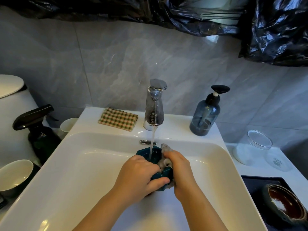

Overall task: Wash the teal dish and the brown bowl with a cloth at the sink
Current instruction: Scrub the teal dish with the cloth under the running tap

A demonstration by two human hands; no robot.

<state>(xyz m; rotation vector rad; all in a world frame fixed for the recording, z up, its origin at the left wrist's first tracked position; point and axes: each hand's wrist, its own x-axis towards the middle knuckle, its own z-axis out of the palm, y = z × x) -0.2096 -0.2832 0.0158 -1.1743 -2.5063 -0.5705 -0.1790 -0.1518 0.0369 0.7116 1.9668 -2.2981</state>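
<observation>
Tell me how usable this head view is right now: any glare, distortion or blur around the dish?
Head view: wide-angle bending curves the sink rim and wall tiles toward the edges; dim overall, with bright streaks of glare on the basin. The teal dish under the running water is fairly sharp, but the left hand and right hand with the cloth hide much of it. The brown bowl sits dark at lower right.
</observation>
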